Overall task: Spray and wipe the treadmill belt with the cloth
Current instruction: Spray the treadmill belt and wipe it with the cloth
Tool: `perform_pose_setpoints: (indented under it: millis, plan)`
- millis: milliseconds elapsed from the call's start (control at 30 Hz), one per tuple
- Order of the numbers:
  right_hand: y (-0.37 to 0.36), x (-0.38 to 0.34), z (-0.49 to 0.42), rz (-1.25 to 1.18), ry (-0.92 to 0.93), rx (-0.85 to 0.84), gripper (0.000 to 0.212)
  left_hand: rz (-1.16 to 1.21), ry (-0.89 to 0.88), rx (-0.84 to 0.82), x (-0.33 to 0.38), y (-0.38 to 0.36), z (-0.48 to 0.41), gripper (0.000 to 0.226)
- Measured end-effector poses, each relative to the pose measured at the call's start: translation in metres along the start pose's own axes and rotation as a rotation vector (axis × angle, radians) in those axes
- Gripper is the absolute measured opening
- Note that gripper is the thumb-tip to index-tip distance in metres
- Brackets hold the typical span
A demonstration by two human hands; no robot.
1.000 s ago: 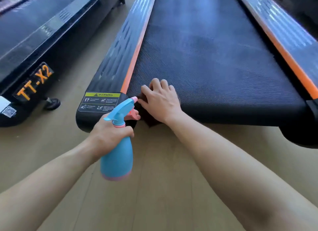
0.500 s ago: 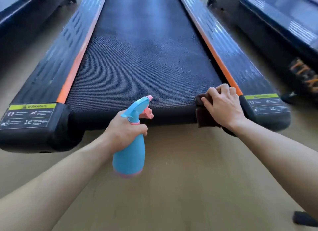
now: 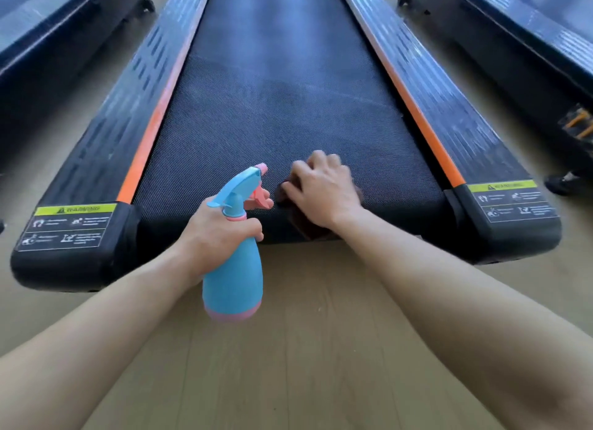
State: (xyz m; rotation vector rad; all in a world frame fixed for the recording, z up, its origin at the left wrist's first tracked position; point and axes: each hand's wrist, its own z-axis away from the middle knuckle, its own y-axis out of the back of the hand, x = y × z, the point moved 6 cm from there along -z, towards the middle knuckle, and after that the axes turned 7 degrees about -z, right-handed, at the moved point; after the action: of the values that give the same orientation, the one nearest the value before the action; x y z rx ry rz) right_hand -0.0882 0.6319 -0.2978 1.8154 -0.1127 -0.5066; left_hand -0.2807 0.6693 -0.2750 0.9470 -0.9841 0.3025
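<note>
Item: cloth (image 3: 306, 229), dark brown, bunched at the near end of the treadmill belt (image 3: 272, 102), about mid-width, one fold hanging over that end; right hand (image 3: 321, 194) lay on top, fingers bent over it and pressing it to the belt. Item: spray bottle (image 3: 232, 279), blue and pink, gripped round the neck by the left hand (image 3: 218, 234) just left of the cloth at the same near end, nozzle aimed up the belt. The belt's long axis ran straight away from both hands, so the remaining surface probably lay ahead of the cloth, the right hand nearer.
</note>
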Motion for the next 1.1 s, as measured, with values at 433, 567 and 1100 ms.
perform_pose_setpoints:
  millis: [433,567,1100]
  plan:
    - [-0.005,-0.001,-0.018,-0.059,-0.184,-0.052,0.039,0.012,0.09,0.013,0.019,0.049,0.01,0.028]
    - [0.009,-0.029,0.021,-0.188,-0.093,-0.274,0.046,0.007,0.124,-0.035,0.046,0.054,0.027,0.034]
    - [0.273,0.033,0.146,-0.174,-0.507,-0.403,0.041,-0.111,0.142,-0.278,0.265,0.032,0.119,0.042]
